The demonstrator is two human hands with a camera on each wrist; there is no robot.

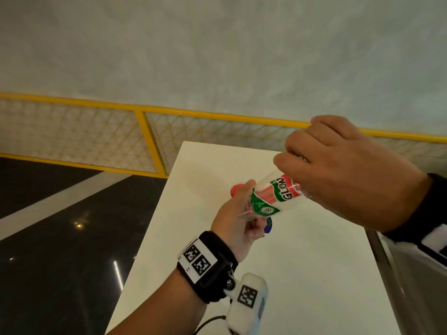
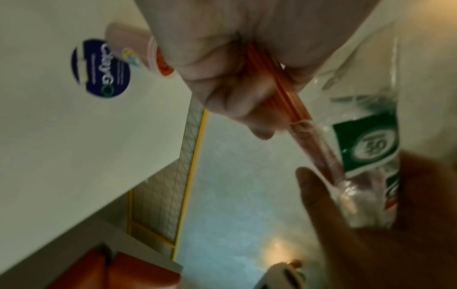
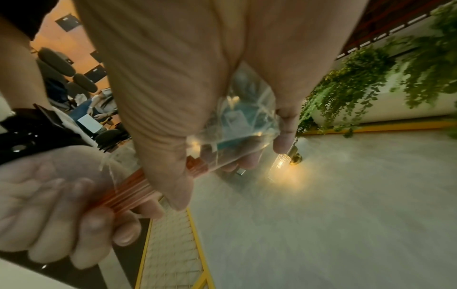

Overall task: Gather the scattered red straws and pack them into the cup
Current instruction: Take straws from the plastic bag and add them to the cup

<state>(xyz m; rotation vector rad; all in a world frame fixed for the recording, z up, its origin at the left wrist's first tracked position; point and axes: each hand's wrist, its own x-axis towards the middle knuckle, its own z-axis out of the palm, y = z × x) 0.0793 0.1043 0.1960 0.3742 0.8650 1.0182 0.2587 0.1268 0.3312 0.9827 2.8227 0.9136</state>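
Both hands are raised above the white table [image 1: 314, 274] with a clear plastic bag [image 1: 278, 192] printed in green and red between them. A bundle of red straws [image 2: 291, 97] sticks out of the bag's near end. My left hand [image 1: 238, 213] grips that bundle in its curled fingers [image 3: 81, 224]. My right hand [image 1: 338, 180] pinches the bag's far end from above, with the crumpled plastic [image 3: 237, 127] between thumb and fingers. The cup [image 2: 138, 52] with a round blue label [image 2: 101, 68] is on the table under my left hand, which mostly hides it in the head view.
The table's left edge [image 1: 150, 226] drops to a dark glossy floor [image 1: 60, 250]. A yellow-framed mesh barrier [image 1: 145, 131] runs behind the table, under a pale wall. A grey ledge [image 1: 411, 274] borders the table's right side.
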